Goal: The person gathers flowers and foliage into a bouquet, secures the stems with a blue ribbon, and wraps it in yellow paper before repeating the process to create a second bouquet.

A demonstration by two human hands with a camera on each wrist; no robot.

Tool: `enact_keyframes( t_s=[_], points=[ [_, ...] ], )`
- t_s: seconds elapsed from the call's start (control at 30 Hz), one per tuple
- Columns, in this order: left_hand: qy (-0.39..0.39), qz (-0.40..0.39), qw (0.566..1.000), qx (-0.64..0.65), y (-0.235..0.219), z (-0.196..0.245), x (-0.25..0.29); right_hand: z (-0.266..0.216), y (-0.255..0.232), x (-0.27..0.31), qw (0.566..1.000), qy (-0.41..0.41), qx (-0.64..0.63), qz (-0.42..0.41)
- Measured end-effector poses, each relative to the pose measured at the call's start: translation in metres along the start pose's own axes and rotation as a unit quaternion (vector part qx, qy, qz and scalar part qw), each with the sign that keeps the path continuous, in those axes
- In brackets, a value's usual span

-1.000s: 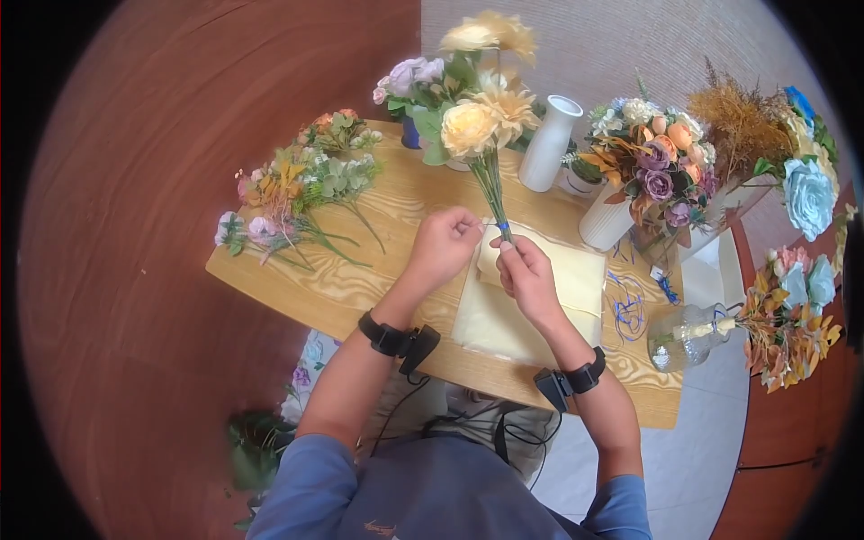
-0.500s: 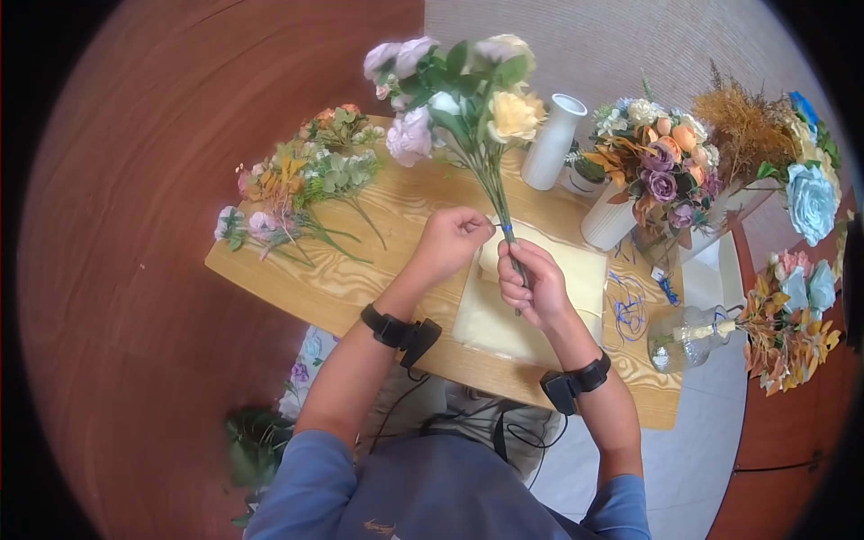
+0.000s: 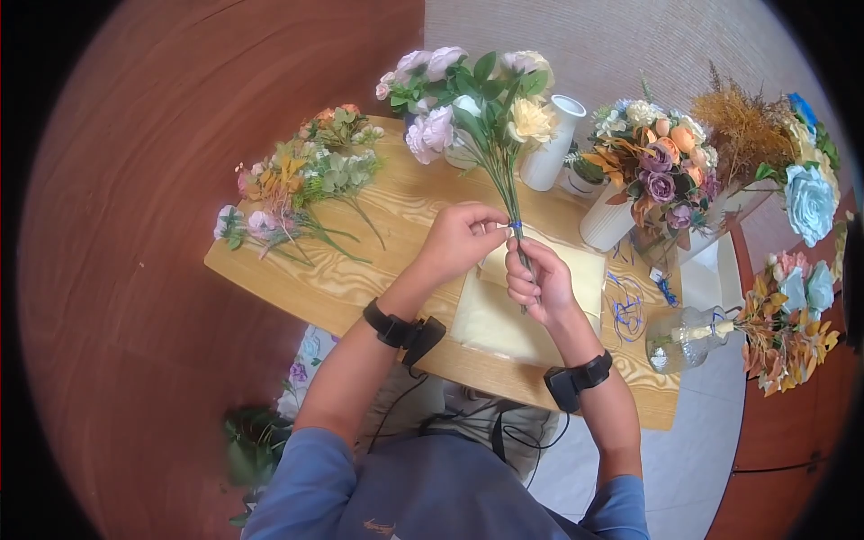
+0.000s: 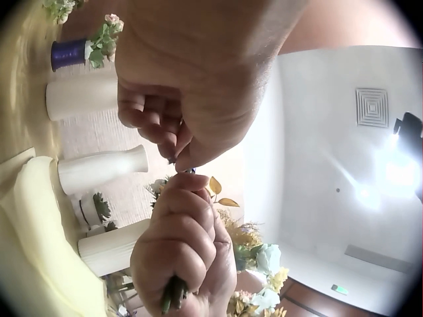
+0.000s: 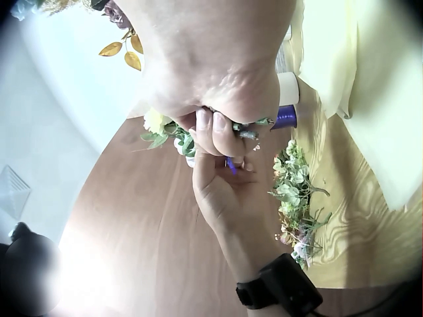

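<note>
A bouquet of lilac and yellow flowers [image 3: 533, 121] stands upright above the table, its green stems [image 3: 506, 184] bound by a blue tie [image 3: 515, 224]. The right hand [image 3: 543, 281] grips the stems just below the tie; their cut ends show under its curled fingers in the left wrist view. At the tie, the left hand [image 3: 462, 241] pinches with thumb and fingertips. A short bit of blue ribbon [image 5: 231, 165] shows by the left fingers in the right wrist view. Under the hands lies pale yellow wrapping [image 3: 504, 317].
Loose flower stems [image 3: 337, 236] lie on the table's left. A white vase [image 3: 551, 144] stands behind the bouquet, with a filled ribbed vase [image 3: 605, 220] to its right. Blue ribbon [image 3: 629, 309] lies right of the wrapping, near a glass vase [image 3: 675, 342] on its side.
The bouquet has turned in the right hand, bringing the lilac flowers and leaves into view, and both hands have shifted slightly right. The left hand has stayed at the tie.
</note>
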State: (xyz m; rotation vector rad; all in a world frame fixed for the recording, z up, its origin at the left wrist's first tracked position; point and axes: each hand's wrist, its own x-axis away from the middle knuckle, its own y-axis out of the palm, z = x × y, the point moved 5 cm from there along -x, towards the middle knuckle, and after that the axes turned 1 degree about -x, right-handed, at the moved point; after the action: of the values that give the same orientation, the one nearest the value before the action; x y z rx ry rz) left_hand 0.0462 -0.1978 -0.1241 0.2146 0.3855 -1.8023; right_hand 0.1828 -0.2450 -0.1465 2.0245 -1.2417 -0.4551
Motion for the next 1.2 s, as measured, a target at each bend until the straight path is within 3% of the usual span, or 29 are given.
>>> enact_keyframes(
  t_s=[0.1,0.17,0.3,0.37,0.4,0.47,0.5,0.57,0.7,0.77,0.87,0.97,1.2],
  points=[
    [0.06,0.025,0.997,-0.034,0.002,0.008,0.002,-0.001,0.0,0.0,1.0,-0.001,0.014,0.011],
    [0.141,0.06,0.985,-0.075,0.0,0.017,0.005,-0.001,0.001,0.0,0.999,-0.003,0.024,0.024],
    [0.156,0.064,0.976,-0.135,0.001,0.023,0.007,0.001,-0.002,-0.003,0.972,-0.039,0.201,0.115],
    [0.024,0.017,0.999,-0.023,0.003,0.003,0.002,0.0,-0.002,-0.002,0.938,-0.071,0.301,0.155],
    [0.024,0.016,0.999,-0.023,0.003,0.002,0.001,0.004,-0.008,-0.004,0.938,-0.072,0.3,0.156],
    [-0.058,-0.032,0.995,0.081,0.008,-0.005,0.001,0.003,-0.018,-0.009,0.861,-0.169,0.451,0.16],
    [-0.059,-0.033,0.994,0.08,0.005,-0.003,0.0,0.005,-0.023,-0.01,0.862,-0.169,0.45,0.161],
    [-0.15,-0.083,0.961,0.218,0.004,-0.004,0.002,0.003,-0.024,-0.008,0.802,-0.208,0.536,0.163],
    [-0.106,-0.009,0.941,0.32,-0.008,0.01,0.0,0.002,-0.025,-0.004,0.836,-0.159,0.496,0.172],
    [-0.109,0.057,0.921,0.368,-0.018,-0.001,-0.003,0.005,-0.022,-0.003,0.918,-0.088,0.36,0.144],
    [-0.159,0.06,0.93,0.326,-0.021,-0.023,-0.001,0.003,-0.018,-0.003,0.944,-0.067,0.3,0.119],
    [-0.197,0.031,0.946,0.257,-0.014,-0.033,0.002,0.0,-0.014,-0.002,0.951,-0.062,0.281,0.109],
    [-0.171,-0.024,0.966,0.194,0.007,-0.023,0.004,0.0,-0.012,0.001,0.955,-0.058,0.268,0.111]
  ],
)
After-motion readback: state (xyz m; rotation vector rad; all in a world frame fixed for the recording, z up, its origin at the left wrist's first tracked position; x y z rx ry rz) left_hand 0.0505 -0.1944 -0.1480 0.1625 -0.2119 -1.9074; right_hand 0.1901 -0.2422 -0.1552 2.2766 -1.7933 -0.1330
